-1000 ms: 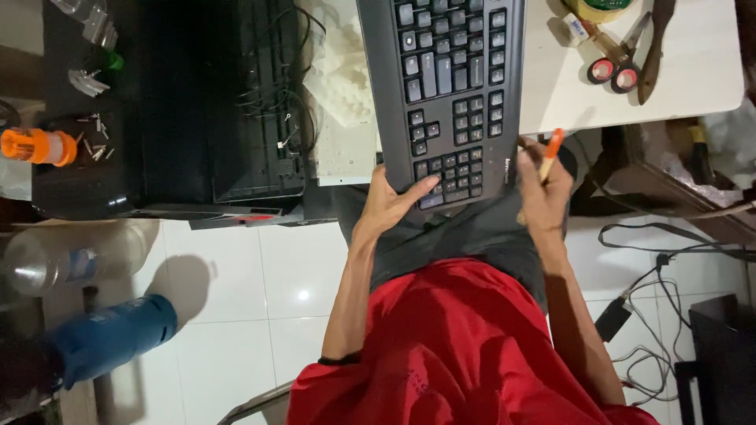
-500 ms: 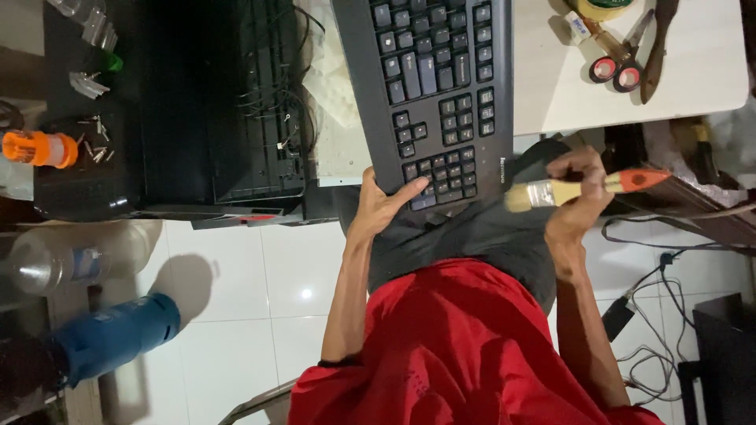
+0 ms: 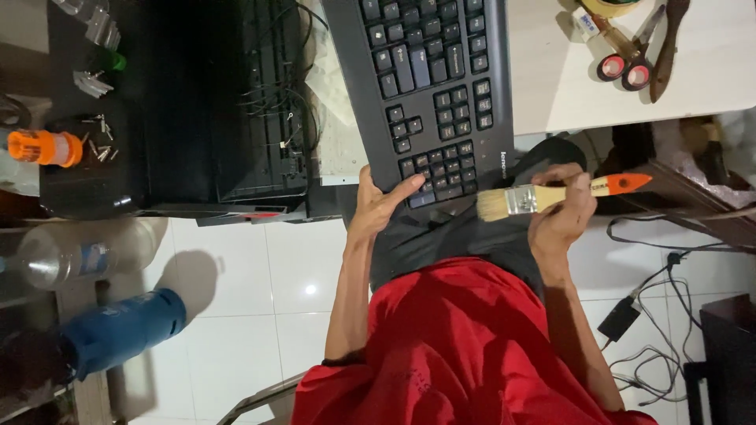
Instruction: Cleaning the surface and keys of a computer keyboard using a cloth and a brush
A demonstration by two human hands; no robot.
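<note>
A black keyboard [image 3: 429, 86] hangs over the edge of a white table [image 3: 551, 86], its near end above my lap. My left hand [image 3: 378, 203] grips that near end, thumb lying across the lowest keys. My right hand [image 3: 563, 212] holds a paintbrush [image 3: 543, 195] with pale bristles, a metal band and an orange handle tip. The bristles point left, just below the keyboard's near right corner and apart from it.
An open black computer case [image 3: 220, 102] with cables lies to the left. Scissors [image 3: 630, 55] and a glue bottle [image 3: 587, 22] rest on the table. An orange-capped tool [image 3: 43, 147], loose screws [image 3: 98, 145], a clear bottle [image 3: 71, 252] and a blue bottle [image 3: 118, 330] sit at left. Cables [image 3: 654, 315] trail on the tiled floor.
My right hand has brought the brush out from under the keyboard's corner and turned it sideways. The keyboard has slid left and tilted. My left hand keeps its grip.
</note>
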